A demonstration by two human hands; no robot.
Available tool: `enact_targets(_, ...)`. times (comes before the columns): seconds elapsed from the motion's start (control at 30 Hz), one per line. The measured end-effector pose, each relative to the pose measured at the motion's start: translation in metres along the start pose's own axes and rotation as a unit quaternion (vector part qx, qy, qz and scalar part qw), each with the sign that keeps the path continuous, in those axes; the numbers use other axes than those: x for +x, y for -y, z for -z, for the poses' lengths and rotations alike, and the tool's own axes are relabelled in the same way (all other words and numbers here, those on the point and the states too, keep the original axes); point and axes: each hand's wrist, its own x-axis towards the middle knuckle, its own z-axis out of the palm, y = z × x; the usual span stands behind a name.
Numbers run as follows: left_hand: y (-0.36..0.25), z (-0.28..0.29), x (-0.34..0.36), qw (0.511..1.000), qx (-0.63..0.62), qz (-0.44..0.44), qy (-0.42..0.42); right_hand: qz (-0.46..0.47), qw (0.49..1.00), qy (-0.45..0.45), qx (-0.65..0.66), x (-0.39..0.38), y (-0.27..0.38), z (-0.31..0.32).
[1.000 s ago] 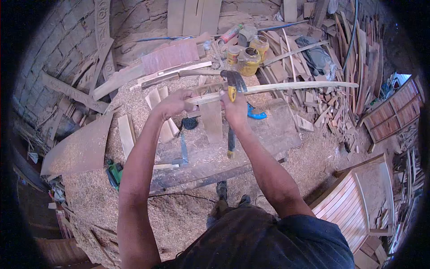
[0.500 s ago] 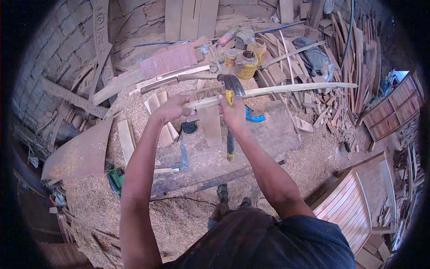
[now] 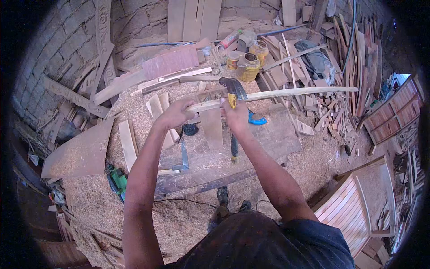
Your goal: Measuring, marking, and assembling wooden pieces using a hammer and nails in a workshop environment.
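A long, pale wooden strip [image 3: 295,92] lies across in front of me and reaches far to the right. Its left end is gripped by my left hand [image 3: 175,115], the fingers closed round it. My right hand [image 3: 235,118] is closed on a claw hammer [image 3: 232,99], with the thumb against the strip. The hammer's dark head points away from me, and its black and yellow handle comes out below the hand. Between my hands a flat tapered board [image 3: 212,131] extends from beneath the strip toward me; whether they are joined I cannot tell.
On the shaving-strewn workbench [image 3: 273,141] lie a metal square [image 3: 184,154], a blue-handled tool [image 3: 257,120] and a dark coil [image 3: 190,129]. A green power tool [image 3: 117,181] sits at the left. Yellow tubs [image 3: 249,71] stand behind; scrap wood [image 3: 320,114] is heaped right.
Both hands, with the strip and the hammer, have come slightly nearer to me. The grips look the same, and the view has shifted a little.
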Motion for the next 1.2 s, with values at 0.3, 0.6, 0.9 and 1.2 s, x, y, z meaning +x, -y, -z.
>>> enact_targets(0.3,-0.013,-0.006,-0.004,0.999,-0.007,0.018,-0.036,0.038,0.997,-0.028,-0.060,0.002,-0.005,-0.003)
enact_targets(0.6,0.007,-0.020,0.004,0.994,0.028,0.020,-0.108,0.021,0.981,0.032,-0.189,-0.004,0.029,0.030)
enact_targets(0.9,-0.002,-0.022,0.003,0.989,0.037,0.041,-0.138,0.112,0.937,0.135,-0.301,-0.039,0.151,0.054)
enact_targets(1.2,-0.011,-0.018,-0.002,0.992,-0.036,0.051,-0.106,0.311,0.845,0.148,-0.408,-0.022,0.197,0.037)
